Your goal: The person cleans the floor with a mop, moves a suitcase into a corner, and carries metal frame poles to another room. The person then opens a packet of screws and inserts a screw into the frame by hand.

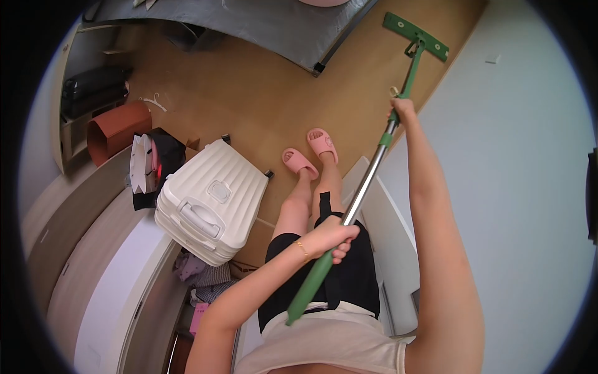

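Observation:
A long mop [372, 173] with a green and silver handle runs diagonally across the view. My left hand [329, 237], with a gold bracelet at the wrist, is wrapped round the lower part of its handle, above the green grip end. Farther up, my right hand [403, 109] grips the green section near the head. The flat green mop head [415, 36] is at the upper right, over the wooden floor close to the wall; I cannot tell whether it touches the floor. No pad shows on its upper side.
A white suitcase [215, 199] stands left of my legs, beside a paper bag [144, 163] and a brown-red bin [119, 131]. A grey-covered bed [280, 31] reaches in from the top. Pink slippers [322, 144] are on my feet. The wall [511, 187] is at right.

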The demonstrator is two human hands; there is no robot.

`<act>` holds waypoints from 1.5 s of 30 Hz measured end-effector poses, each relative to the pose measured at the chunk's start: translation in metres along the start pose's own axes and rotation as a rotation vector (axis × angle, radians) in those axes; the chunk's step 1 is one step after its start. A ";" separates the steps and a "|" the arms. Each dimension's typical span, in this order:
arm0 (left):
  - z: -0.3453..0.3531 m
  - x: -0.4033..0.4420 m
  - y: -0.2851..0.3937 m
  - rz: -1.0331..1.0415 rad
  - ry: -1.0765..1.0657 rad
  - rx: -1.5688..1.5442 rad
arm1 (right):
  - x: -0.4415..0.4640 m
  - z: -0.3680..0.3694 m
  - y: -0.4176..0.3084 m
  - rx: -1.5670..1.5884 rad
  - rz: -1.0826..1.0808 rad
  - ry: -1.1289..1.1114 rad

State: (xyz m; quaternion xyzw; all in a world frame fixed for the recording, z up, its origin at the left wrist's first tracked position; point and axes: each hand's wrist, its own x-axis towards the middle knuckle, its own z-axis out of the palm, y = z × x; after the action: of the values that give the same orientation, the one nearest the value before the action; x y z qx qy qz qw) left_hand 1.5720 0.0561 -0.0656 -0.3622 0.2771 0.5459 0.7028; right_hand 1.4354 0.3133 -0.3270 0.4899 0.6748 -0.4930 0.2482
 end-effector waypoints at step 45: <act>-0.122 -0.209 -0.407 0.258 0.599 -0.050 | -0.392 0.269 0.209 0.200 0.183 -0.601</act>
State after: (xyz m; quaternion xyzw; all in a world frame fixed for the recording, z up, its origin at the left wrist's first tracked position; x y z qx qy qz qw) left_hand 1.9146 -0.2186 0.1111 -0.4856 0.5018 0.5062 0.5061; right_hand 1.7399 -0.0876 -0.1999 0.4033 0.4728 -0.6548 0.4301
